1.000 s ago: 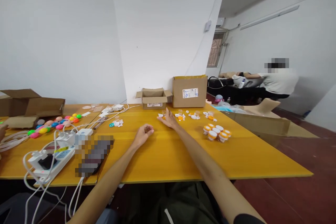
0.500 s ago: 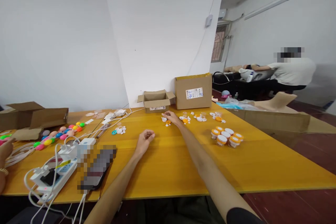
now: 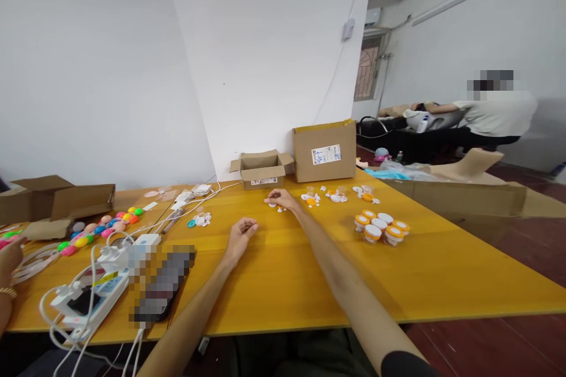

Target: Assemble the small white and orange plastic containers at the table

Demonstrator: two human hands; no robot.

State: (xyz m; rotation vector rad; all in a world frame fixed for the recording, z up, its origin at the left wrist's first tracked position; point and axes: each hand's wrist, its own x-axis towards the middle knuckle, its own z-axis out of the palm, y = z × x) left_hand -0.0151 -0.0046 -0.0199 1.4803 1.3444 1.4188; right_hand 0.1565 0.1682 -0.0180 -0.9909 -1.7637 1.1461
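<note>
My right hand (image 3: 279, 198) reaches toward the desk's (image 3: 283, 283) far edge, fingers curled over small white and orange round pieces (image 3: 309, 200); they are tiny, and I cannot tell whether I hold one. My left hand (image 3: 241, 234) rests mid-desk, loosely curled, with nothing visible in it. Orange-lidded jars (image 3: 380, 227) stand nearer the right edge.

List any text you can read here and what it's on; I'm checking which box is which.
None is legible.
Tall cardboard box: white label with blue handwriting, too blurred to read.
Small open box: white strip label, print too small to read.
Power strip: yellow sticker, unreadable.
Orange-lidded jars: no readable text.
</note>
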